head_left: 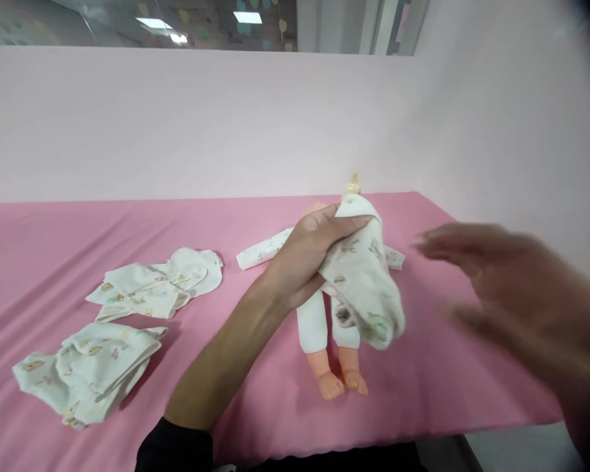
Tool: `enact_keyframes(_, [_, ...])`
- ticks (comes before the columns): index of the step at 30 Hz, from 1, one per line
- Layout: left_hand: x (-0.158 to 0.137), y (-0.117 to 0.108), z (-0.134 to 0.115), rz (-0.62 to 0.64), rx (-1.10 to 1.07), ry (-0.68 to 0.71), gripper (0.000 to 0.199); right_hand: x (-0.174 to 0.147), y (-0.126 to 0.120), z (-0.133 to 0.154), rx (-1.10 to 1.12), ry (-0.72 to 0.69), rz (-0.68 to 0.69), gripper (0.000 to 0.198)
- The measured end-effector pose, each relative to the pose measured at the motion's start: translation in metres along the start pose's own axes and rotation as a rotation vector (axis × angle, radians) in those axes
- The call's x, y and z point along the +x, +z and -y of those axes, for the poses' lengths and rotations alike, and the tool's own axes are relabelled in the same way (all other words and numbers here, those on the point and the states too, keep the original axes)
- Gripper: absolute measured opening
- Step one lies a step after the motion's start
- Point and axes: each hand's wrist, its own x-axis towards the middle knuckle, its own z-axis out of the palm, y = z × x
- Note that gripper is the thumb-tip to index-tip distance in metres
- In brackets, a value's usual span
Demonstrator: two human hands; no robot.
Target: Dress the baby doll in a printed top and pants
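My left hand [309, 252] is closed on a small white baby garment [361, 275] with a pale green and brown print, thumb on top near its opening. The garment hangs over a baby doll [312, 321] lying on its back. White trousers, bare feet and printed sleeves of the doll show; its head and chest are mostly hidden by my hand and the garment. To the right, my right hand [501, 282] is blurred by motion, its fingers stretched out, thumb apart, holding nothing and not touching the garment.
Two crumpled white printed baby garments, one farther back [152, 285] and one nearer [91, 373], lie at left on the pink sheet [255, 419]. Behind the doll stands a small yellowish object [353, 183]. Pale pink walls [201, 124] border the table at the back and right.
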Motion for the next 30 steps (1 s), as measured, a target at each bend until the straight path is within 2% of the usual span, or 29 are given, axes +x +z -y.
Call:
enact_keyframes(1, [0.0,0.003,0.002,0.024,-0.007,-0.014,0.018,-0.006,0.007,0.012,-0.062,-0.148,0.114,0.062])
enact_keyframes(2, [-0.001,0.005,0.003,0.045,-0.014,-0.027,0.019,-0.008,0.012,0.021,-0.177,-0.21,0.115,0.07])
enact_keyframes(4, [-0.003,0.006,0.003,0.074,-0.022,-0.039,0.024,-0.006,0.02,0.029,-0.295,-0.381,0.011,0.068])
enact_keyframes(5, [-0.004,0.006,0.003,0.082,-0.024,-0.033,0.026,-0.002,0.022,0.029,-0.301,-0.408,-0.04,0.06])
enact_keyframes(7, [-0.005,0.005,0.001,0.091,-0.015,0.022,0.03,0.011,0.024,0.027,-0.259,-0.356,-0.089,0.037])
enact_keyframes(10, [-0.004,0.002,0.0,0.118,0.099,0.116,0.034,0.03,0.024,0.026,-0.189,-0.126,-0.123,0.008])
enact_keyframes(14, [-0.001,-0.005,-0.001,0.076,0.281,0.078,0.027,0.044,0.023,0.029,-0.104,0.047,-0.098,0.017])
enact_keyframes(17, [0.001,-0.016,-0.006,0.047,0.298,0.046,0.024,0.049,0.02,0.025,0.027,0.081,-0.078,0.02])
enact_keyframes(22, [0.003,-0.032,-0.017,0.074,0.268,0.034,0.012,0.053,0.016,0.019,0.181,0.119,-0.09,0.023])
enact_keyframes(26, [0.009,-0.041,-0.015,0.028,0.224,0.043,0.009,0.059,0.015,0.027,0.277,0.115,-0.275,0.029])
enact_keyframes(30, [0.018,-0.049,-0.008,-0.099,0.273,0.04,0.013,0.071,0.005,0.038,0.113,0.106,-0.559,0.035])
